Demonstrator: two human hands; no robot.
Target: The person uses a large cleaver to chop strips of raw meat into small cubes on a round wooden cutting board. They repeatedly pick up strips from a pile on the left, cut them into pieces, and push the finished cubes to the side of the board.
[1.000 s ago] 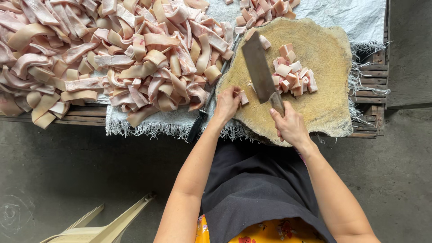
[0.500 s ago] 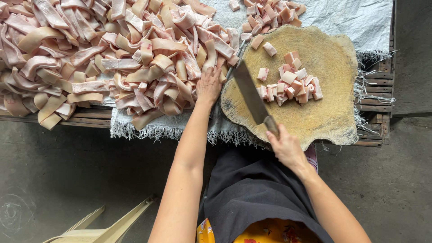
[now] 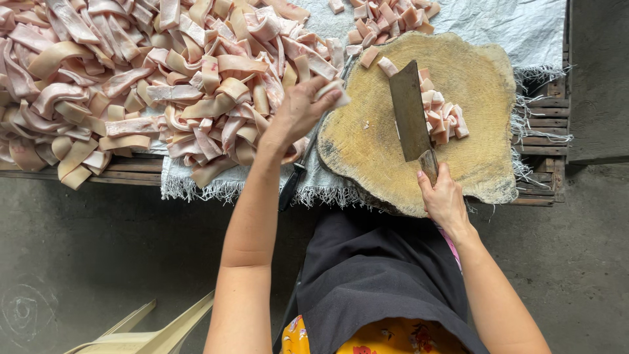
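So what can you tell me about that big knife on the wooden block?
The cleaver has a wide, rectangular, dull grey metal blade and a short brownish handle. It lies slanted across the round wooden chopping block, blade pointing away from the person. The right hand has its grip on the handle. The blade's right edge rests against a small heap of cut pink and white meat cubes. The left hand is apart from it, holding a meat strip.

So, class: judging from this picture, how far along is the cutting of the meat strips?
Done: small cubes sit on the round wooden block, more beyond it. In hand: the left hand lifts a strip; the right hand holds the cleaver. Left: a large pile of uncut strips.
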